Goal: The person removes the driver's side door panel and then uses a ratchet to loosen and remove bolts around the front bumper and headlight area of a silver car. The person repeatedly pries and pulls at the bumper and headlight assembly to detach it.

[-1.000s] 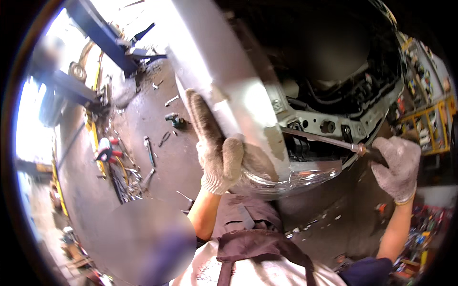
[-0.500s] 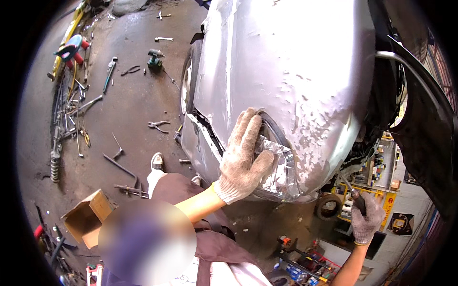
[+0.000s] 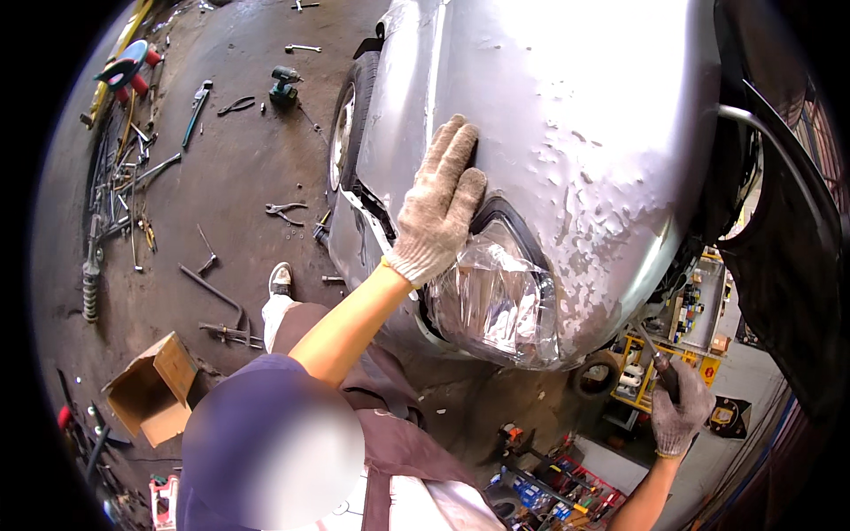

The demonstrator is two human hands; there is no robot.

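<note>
My left hand (image 3: 438, 199), in a knitted work glove, lies with its fingers stretched out on the silver car's bodywork (image 3: 522, 97), just above the headlight (image 3: 496, 305). The lamp's surface looks crinkled and shiny, as if wrapped in clear film, and a dark trim curves over its upper edge. Flaking paint (image 3: 589, 208) spreads across the panel to its right. At the lower right, my gloved right hand (image 3: 680, 407) is closed around the dark handle of a screwdriver (image 3: 662, 361). Its metal shaft points up toward the car's front. A dark blue cap (image 3: 243, 389) covers part of my left arm.
Pliers (image 3: 285, 212), a cordless drill (image 3: 284, 87), a wrench (image 3: 304, 48) and several other tools lie on the dark floor at left. An open cardboard box (image 3: 155, 389) stands lower left. A tire (image 3: 595, 374) and a shelf (image 3: 704, 305) are at right, beneath a raised black panel (image 3: 784, 257).
My left hand has moved up and slightly left from the headlight's edge onto the bodywork, uncovering the lamp. The right hand keeps its hold on the screwdriver. The whole view has shifted slightly.
</note>
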